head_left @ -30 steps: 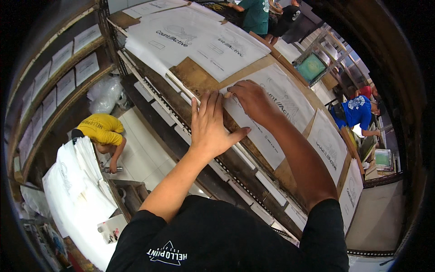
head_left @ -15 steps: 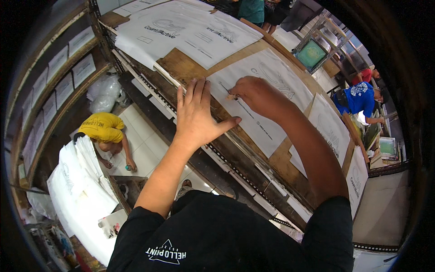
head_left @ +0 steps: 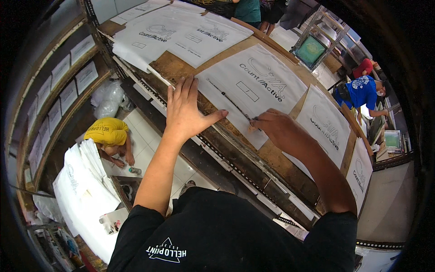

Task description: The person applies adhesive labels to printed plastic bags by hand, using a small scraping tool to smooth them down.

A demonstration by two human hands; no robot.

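My left hand (head_left: 185, 113) rests at the near edge of the wooden worktable (head_left: 174, 72), its fingers stretched out and the thumb spread toward a printed white sheet (head_left: 272, 68). Over the lower right part of that sheet, my right hand (head_left: 282, 132) is closed in a pinch. A small pale tan piece (head_left: 252, 128) shows at its fingertips, too blurred to name. Just beyond the pinch, a narrow dark streak (head_left: 235, 106) runs along the sheet. Black lettering, a line drawing and an outlined box are on the sheet.
More printed sheets lie on the table, to the left (head_left: 149, 36) and right (head_left: 324, 122). A stack of white sheets (head_left: 86, 181) stands at lower left. Someone in yellow (head_left: 107, 131) crouches on the floor beside it. Another person in blue (head_left: 360, 93) works at far right.
My right hand has moved right and nearer along the sheet, uncovering the outlined box and dark streak. My left hand stays spread at the table edge. The person in yellow has bent lower.
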